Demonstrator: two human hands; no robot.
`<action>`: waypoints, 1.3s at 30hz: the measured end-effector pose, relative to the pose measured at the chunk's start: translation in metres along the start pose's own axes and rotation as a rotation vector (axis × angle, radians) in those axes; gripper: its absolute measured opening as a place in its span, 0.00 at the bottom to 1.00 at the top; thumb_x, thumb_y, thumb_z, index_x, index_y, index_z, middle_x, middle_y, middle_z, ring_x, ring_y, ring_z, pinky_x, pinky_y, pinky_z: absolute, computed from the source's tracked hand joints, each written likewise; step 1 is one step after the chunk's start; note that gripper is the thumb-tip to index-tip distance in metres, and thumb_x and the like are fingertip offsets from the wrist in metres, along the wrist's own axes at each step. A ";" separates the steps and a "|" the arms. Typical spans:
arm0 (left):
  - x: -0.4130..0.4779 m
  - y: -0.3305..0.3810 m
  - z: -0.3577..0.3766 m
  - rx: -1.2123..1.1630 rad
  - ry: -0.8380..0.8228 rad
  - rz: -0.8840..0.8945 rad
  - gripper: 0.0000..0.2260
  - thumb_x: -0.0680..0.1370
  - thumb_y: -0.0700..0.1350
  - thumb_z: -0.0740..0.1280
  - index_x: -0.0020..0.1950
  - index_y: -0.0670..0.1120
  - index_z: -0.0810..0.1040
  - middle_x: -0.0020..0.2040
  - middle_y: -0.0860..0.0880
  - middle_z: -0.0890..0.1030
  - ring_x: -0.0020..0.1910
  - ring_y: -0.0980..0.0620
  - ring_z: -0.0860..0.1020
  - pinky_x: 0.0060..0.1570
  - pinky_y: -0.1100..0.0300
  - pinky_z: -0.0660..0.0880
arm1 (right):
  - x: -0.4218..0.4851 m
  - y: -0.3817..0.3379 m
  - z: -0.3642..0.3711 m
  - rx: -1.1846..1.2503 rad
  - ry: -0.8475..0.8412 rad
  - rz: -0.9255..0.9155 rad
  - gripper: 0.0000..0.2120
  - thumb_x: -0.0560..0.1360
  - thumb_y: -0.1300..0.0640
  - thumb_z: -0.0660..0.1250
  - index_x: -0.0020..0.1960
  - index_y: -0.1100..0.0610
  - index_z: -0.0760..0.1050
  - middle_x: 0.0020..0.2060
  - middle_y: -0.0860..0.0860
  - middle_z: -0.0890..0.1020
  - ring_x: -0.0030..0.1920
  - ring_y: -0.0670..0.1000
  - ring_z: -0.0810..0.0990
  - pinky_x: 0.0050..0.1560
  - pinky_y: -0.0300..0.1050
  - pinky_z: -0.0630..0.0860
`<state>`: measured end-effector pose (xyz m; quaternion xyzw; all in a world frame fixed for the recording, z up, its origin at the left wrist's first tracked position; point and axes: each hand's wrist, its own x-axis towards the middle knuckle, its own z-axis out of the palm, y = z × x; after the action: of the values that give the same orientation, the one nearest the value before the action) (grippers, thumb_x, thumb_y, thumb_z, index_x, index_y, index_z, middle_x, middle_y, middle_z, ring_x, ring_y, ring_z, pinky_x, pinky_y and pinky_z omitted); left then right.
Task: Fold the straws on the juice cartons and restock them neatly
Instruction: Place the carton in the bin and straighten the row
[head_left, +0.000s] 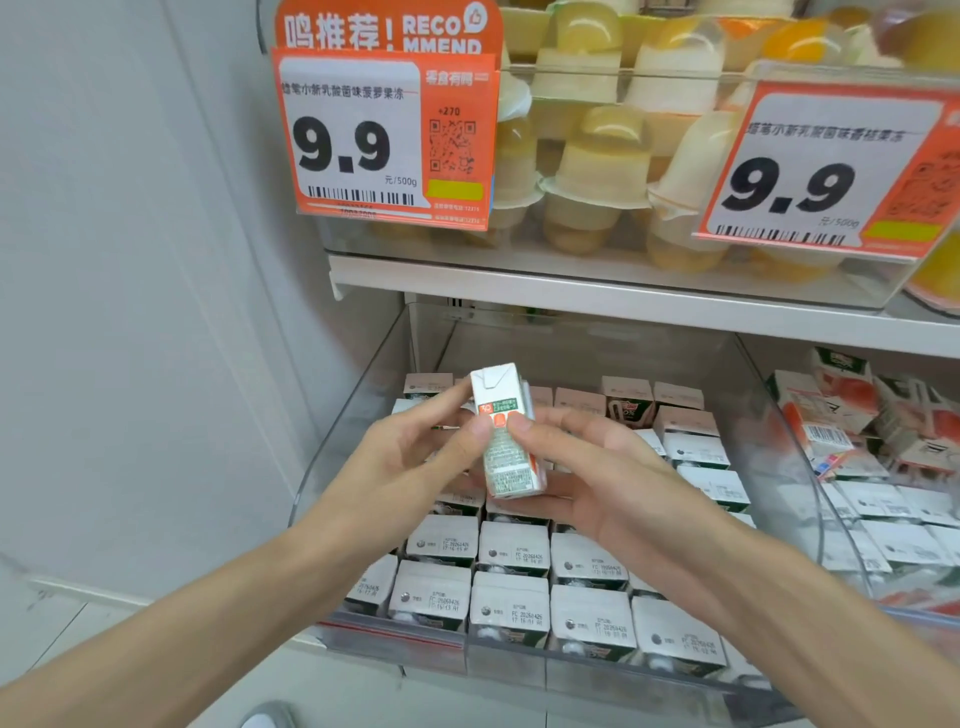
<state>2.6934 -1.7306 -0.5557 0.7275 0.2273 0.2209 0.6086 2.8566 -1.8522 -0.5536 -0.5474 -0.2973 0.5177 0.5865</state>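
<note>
A small white and orange juice carton is held upright above a clear plastic bin on the lower shelf. My left hand grips its left side, thumb pressed on the front face. My right hand holds the right side and bottom, thumb on the front next to the other thumb. The carton's straw is hidden from this side. Under the hands, several rows of the same juice cartons stand packed in the bin, tops up with printed date codes.
A second bin to the right holds loosely piled red and white cartons. The white shelf edge above carries clear bins of jelly cups with orange 9.9 price tags. A grey wall panel stands at left.
</note>
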 end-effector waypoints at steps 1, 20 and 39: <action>0.001 -0.001 -0.001 -0.003 -0.008 0.015 0.22 0.84 0.51 0.65 0.79 0.57 0.73 0.66 0.54 0.85 0.66 0.50 0.83 0.68 0.46 0.79 | 0.000 -0.001 0.000 0.006 -0.008 -0.018 0.27 0.75 0.48 0.76 0.70 0.57 0.77 0.58 0.59 0.88 0.60 0.58 0.87 0.60 0.52 0.84; 0.004 -0.013 -0.008 0.125 0.217 0.233 0.22 0.68 0.50 0.86 0.58 0.57 0.81 0.59 0.56 0.86 0.62 0.52 0.84 0.61 0.56 0.83 | -0.003 -0.002 -0.004 -0.513 0.027 -0.392 0.24 0.80 0.59 0.76 0.69 0.36 0.77 0.66 0.33 0.81 0.67 0.37 0.79 0.67 0.37 0.78; 0.022 -0.020 -0.007 0.638 0.076 0.215 0.22 0.82 0.49 0.71 0.75 0.61 0.73 0.69 0.66 0.77 0.71 0.65 0.73 0.75 0.54 0.71 | 0.003 -0.041 -0.082 -1.149 0.445 -0.490 0.20 0.76 0.42 0.76 0.67 0.42 0.80 0.47 0.29 0.81 0.49 0.40 0.82 0.51 0.40 0.78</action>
<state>2.7056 -1.7086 -0.5732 0.8923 0.2295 0.2287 0.3145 2.9437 -1.8709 -0.5339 -0.7835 -0.5139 0.0030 0.3493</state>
